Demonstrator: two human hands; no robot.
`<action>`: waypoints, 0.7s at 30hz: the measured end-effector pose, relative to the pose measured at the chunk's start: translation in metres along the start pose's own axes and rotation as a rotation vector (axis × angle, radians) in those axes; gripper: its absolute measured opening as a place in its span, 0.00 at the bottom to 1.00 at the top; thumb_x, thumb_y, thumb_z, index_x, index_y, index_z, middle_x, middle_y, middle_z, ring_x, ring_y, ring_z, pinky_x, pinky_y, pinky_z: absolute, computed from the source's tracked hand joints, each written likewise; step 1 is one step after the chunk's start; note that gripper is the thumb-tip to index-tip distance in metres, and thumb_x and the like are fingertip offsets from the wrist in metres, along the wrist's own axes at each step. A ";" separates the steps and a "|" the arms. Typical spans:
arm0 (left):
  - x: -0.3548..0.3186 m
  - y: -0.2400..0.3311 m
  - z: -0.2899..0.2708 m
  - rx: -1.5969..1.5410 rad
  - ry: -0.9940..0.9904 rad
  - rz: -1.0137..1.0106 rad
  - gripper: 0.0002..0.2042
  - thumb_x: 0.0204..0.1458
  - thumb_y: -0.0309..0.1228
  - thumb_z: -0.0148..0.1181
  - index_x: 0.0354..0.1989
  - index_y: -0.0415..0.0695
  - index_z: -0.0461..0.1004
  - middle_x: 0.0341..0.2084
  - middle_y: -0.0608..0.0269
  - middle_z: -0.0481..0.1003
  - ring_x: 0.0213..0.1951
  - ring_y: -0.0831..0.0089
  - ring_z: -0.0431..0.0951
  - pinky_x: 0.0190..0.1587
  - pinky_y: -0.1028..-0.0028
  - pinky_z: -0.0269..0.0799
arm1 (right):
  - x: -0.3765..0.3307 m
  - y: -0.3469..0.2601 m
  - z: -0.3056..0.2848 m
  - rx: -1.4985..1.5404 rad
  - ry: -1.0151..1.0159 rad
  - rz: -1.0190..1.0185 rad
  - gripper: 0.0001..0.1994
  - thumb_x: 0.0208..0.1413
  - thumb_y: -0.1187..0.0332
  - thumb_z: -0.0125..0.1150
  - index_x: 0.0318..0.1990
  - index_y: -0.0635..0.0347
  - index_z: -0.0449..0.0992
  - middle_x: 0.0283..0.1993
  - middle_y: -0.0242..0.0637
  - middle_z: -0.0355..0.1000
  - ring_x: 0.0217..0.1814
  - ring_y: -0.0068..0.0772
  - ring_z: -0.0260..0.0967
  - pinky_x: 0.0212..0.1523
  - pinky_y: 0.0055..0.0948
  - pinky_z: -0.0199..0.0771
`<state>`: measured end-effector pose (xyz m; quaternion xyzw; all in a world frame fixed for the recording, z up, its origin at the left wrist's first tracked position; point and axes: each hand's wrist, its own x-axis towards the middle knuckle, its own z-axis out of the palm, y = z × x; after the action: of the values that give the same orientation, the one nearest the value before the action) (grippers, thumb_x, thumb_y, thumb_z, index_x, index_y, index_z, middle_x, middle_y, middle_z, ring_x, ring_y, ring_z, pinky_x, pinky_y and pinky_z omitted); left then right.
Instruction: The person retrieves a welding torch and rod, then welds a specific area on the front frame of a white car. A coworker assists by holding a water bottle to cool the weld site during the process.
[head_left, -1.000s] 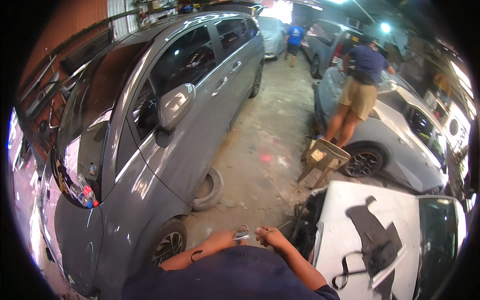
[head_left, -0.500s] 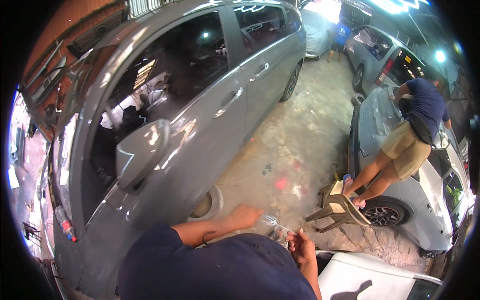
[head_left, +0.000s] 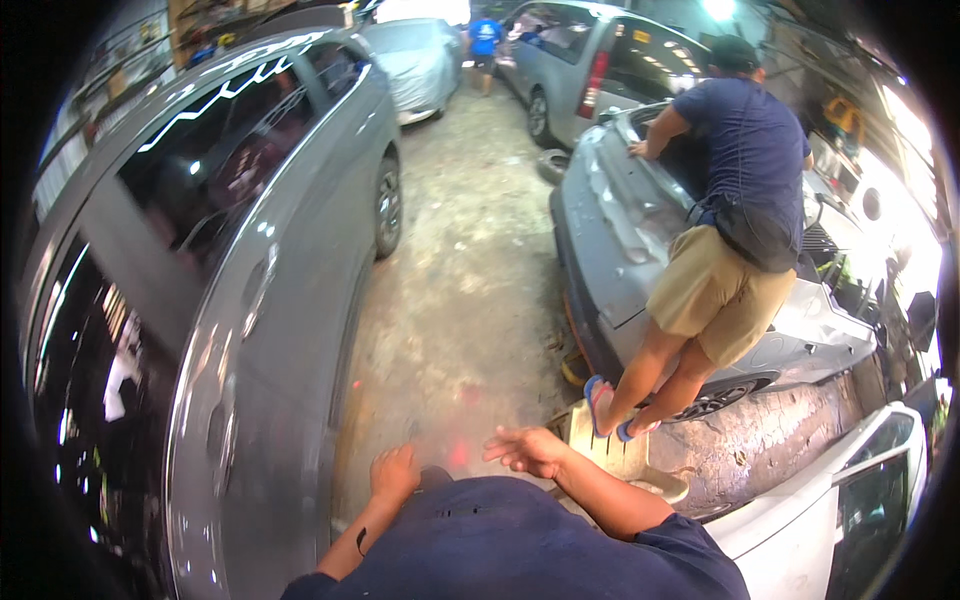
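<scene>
My left hand [head_left: 395, 473] is out in front of my body with its fingers curled closed. What it holds, if anything, is hidden. To its right, my right hand [head_left: 527, 452] has its fingers apart and shows nothing in its grasp. The two hands are apart over the concrete floor [head_left: 430, 350]. On my left stands a dark grey car [head_left: 300, 300], closest to my left hand. A pale plastic chair [head_left: 610, 440] is just beyond my right hand. No whisk-like wire tool shows now.
A person [head_left: 745, 180] in sandals stands on the chair, leaning over a damaged silver car [head_left: 625, 210]. A white car door or body part [head_left: 790, 530] lies at the lower right. Further back are a silver van [head_left: 565, 65], a covered car [head_left: 412, 70] and another person [head_left: 485, 45].
My view has swung right and forward along the aisle. The wire tool that was between my hands has gone from sight. My right hand has opened.
</scene>
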<state>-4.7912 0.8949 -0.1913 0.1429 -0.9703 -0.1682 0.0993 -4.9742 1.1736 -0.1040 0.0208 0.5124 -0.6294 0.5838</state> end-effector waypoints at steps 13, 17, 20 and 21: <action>0.499 -0.024 0.067 -0.043 -0.090 0.224 0.06 0.61 0.35 0.61 0.40 0.46 0.77 0.33 0.51 0.82 0.38 0.45 0.81 0.44 0.48 0.74 | 0.183 -0.318 -0.113 0.335 0.117 -0.298 0.25 0.70 0.55 0.66 0.58 0.73 0.76 0.50 0.46 0.82 0.34 0.24 0.74 0.30 0.20 0.75; 0.650 -0.002 0.056 -0.058 -0.087 0.398 0.07 0.61 0.35 0.62 0.41 0.46 0.77 0.32 0.52 0.81 0.37 0.45 0.82 0.42 0.49 0.75 | 0.195 -0.401 -0.162 0.408 0.194 -0.460 0.26 0.70 0.56 0.65 0.64 0.69 0.74 0.52 0.47 0.82 0.39 0.28 0.79 0.34 0.22 0.78; 0.742 0.019 0.071 -0.083 -0.084 0.465 0.08 0.61 0.36 0.63 0.43 0.46 0.77 0.32 0.51 0.82 0.36 0.45 0.83 0.40 0.48 0.76 | 0.214 -0.432 -0.215 0.392 0.210 -0.549 0.26 0.70 0.54 0.64 0.66 0.63 0.73 0.57 0.42 0.79 0.42 0.25 0.76 0.40 0.24 0.76; 0.768 0.026 0.080 -0.094 -0.082 0.475 0.08 0.61 0.36 0.63 0.43 0.46 0.78 0.32 0.51 0.82 0.36 0.44 0.83 0.40 0.47 0.76 | 0.227 -0.440 -0.237 0.454 0.170 -0.577 0.29 0.70 0.54 0.64 0.71 0.60 0.69 0.60 0.43 0.78 0.45 0.26 0.77 0.42 0.25 0.78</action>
<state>-5.5383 0.7035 -0.1449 -0.1008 -0.9710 -0.1906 0.1031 -5.5144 1.0792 -0.0849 0.0567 0.3910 -0.8616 0.3187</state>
